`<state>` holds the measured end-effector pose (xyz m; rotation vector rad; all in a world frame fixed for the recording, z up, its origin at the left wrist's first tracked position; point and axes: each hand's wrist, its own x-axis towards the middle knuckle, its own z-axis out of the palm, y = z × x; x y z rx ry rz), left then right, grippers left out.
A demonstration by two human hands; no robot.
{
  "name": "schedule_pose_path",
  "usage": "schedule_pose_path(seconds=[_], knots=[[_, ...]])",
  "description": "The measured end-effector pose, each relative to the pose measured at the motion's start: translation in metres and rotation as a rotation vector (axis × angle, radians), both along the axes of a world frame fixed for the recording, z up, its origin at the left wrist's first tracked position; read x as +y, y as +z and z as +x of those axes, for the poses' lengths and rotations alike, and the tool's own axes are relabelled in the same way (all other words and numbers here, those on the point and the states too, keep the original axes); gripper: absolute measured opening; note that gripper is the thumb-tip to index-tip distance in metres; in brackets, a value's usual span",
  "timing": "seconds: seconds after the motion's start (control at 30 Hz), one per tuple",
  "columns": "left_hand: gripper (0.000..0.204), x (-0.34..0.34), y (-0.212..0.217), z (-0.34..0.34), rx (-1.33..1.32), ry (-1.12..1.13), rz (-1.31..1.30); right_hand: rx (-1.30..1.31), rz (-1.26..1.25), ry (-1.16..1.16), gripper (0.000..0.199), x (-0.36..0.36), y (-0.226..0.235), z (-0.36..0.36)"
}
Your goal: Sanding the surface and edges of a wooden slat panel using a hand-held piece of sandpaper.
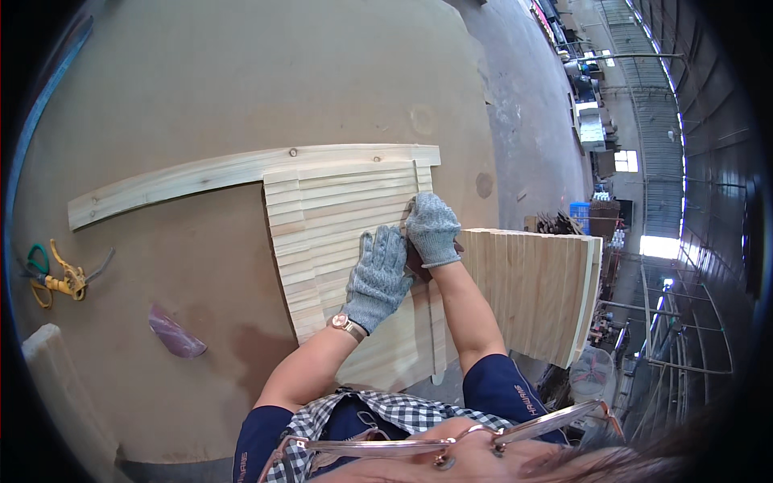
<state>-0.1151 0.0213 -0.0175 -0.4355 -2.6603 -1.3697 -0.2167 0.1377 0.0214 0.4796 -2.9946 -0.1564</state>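
Gloves [378, 278] grey, centre; slats [346, 211] pale yellow; tool [71, 282] yellow and green, far left; checked cloth [407, 410] dark-and-white, bottom; sleeves [493, 385] navy.

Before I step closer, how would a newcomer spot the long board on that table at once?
Start at the big brown table and find the row of pale wooden slats under the gloved left hand. Along the row's far edge lies the long board, its left end reaching out well past the slats. It is much longer than the neighbouring slats and shows dark knots.
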Motion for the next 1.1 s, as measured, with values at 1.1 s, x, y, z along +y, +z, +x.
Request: schedule_pose_path(seconds=[1.1], knots=[[0.067,0.000,-0.001,0.002,0.030,0.022,0.002,0.010,0.129,0.264,0.018,0.003,0.010,-0.027]])
